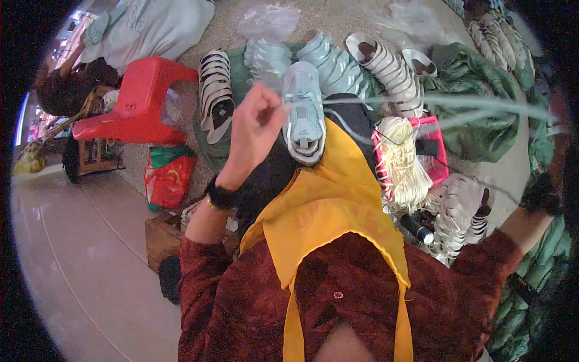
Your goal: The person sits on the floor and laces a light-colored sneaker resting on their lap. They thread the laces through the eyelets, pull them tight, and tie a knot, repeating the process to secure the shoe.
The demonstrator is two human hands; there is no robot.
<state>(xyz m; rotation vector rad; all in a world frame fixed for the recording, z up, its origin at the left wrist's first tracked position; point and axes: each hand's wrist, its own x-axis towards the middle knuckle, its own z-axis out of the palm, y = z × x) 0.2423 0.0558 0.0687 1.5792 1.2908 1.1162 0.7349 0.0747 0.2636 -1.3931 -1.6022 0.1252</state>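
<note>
A pale blue-grey sneaker [300, 85] rests over my knees at the top of my yellow apron [325, 187], its toe pointing away from me. My left hand [256, 123] is closed in a pinch at the left side of the sneaker, by its lacing. From there a pale shoelace [458, 104] stretches far to the right, its strands smeared by motion. At the right rim my right hand [560, 130] is dim and blurred, raised, with the lace running up to it; its fingers hardly show.
Stacked pale shoe uppers [268, 63] lie ahead. A red plastic stool [148, 99] stands at left, above a red-and-green bag [169, 178]. At right are a pink basket [439, 142] with a bundle of cream laces [401, 163] and a dark green sack [467, 90].
</note>
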